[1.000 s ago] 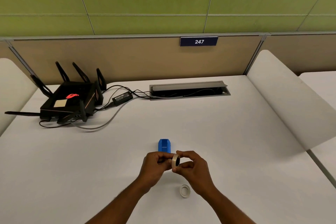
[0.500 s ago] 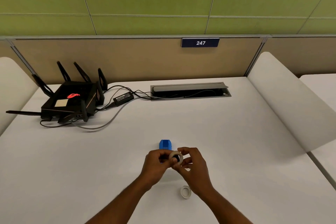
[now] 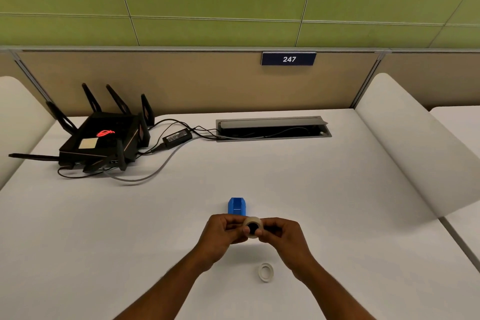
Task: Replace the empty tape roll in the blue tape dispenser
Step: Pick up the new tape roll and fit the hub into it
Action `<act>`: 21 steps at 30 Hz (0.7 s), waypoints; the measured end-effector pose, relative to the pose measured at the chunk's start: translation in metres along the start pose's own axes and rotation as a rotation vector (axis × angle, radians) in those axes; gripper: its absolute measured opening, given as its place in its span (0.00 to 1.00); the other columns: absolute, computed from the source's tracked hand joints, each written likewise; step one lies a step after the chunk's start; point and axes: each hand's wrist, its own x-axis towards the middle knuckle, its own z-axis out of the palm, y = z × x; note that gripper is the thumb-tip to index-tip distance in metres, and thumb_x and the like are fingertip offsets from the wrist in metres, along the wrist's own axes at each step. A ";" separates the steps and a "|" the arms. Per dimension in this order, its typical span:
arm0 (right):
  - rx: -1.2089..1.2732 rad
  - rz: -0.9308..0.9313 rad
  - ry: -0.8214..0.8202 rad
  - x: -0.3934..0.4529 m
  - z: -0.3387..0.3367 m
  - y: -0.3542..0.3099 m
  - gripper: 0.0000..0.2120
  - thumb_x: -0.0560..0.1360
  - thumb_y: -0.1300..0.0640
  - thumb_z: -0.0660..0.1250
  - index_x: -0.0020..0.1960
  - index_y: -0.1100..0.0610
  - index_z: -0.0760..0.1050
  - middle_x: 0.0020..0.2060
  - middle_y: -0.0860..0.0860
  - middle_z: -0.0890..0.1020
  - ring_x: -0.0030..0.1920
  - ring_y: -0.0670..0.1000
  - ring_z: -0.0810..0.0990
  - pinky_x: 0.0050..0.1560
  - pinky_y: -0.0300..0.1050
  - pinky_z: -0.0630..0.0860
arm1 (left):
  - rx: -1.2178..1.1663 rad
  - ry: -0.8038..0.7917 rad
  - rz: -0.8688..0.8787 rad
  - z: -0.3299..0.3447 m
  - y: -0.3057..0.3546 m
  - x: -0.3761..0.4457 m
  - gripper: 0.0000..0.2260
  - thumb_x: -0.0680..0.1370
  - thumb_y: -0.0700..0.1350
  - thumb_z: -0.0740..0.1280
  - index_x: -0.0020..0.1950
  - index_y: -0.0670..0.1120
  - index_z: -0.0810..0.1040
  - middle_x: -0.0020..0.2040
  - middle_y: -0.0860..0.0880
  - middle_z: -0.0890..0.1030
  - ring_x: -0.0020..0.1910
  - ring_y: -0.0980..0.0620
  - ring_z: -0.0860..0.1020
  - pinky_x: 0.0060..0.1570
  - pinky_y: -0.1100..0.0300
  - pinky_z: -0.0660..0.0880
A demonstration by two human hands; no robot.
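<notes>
Nearest the camera: two bare forearms are coming up from the bottom edge and converging toward the middle of the white desk (image 3: 324, 189).
Empty ring: a thin white tape core (image 3: 266, 272) is lying flat on the desk just beside the right wrist, on its near-left side, touching nothing.
Left hand: the left hand (image 3: 220, 234) is curling in, thumb and fingertips pinching the left side of the tape roll (image 3: 253, 227).
Right hand: the right hand (image 3: 281, 235) is closing its fingers on the roll's right side, so both hands are gripping it together above the desk.
Tape roll: it is sitting between the two sets of fingertips, pale band outside, dark centre facing the camera.
Dispenser: the blue tape dispenser (image 3: 237, 206) is standing on the desk just beyond the knuckles, partly hidden by them; whether the hands are touching it, I cannot tell.
Open room: bare desk is stretching wide to both sides of the hands and beyond the dispenser.
Far left: a black router (image 3: 100, 141) with upright antennas is sitting well apart, its power adapter (image 3: 177, 135) and a grey cable (image 3: 155, 173) trailing toward the middle.
Far centre: a cable hatch (image 3: 272, 127) is standing open in the desk, wires running into it.
Edges: white rounded dividers (image 3: 415, 143) are flanking the desk on both sides; a tan partition with a "247" plate (image 3: 288, 59) is closing off the back.
</notes>
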 end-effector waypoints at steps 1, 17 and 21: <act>0.009 0.003 -0.004 0.000 0.000 0.000 0.07 0.72 0.53 0.79 0.49 0.45 0.88 0.45 0.50 0.90 0.48 0.50 0.89 0.46 0.36 0.83 | 0.000 -0.006 0.000 -0.001 0.000 0.000 0.11 0.74 0.44 0.75 0.56 0.49 0.85 0.51 0.48 0.87 0.52 0.48 0.86 0.53 0.55 0.83; -0.067 -0.038 0.140 0.009 0.009 0.006 0.07 0.70 0.50 0.80 0.48 0.47 0.87 0.44 0.45 0.90 0.47 0.46 0.88 0.48 0.38 0.84 | -0.012 0.173 -0.015 0.003 -0.003 0.010 0.12 0.74 0.43 0.74 0.58 0.48 0.82 0.53 0.46 0.86 0.51 0.49 0.85 0.52 0.56 0.83; -0.129 -0.102 0.253 0.011 0.013 0.006 0.07 0.70 0.50 0.80 0.47 0.48 0.85 0.43 0.42 0.89 0.44 0.41 0.87 0.45 0.30 0.80 | -0.024 0.281 -0.033 0.000 0.000 0.014 0.11 0.72 0.42 0.76 0.53 0.47 0.81 0.51 0.46 0.84 0.50 0.48 0.84 0.49 0.52 0.84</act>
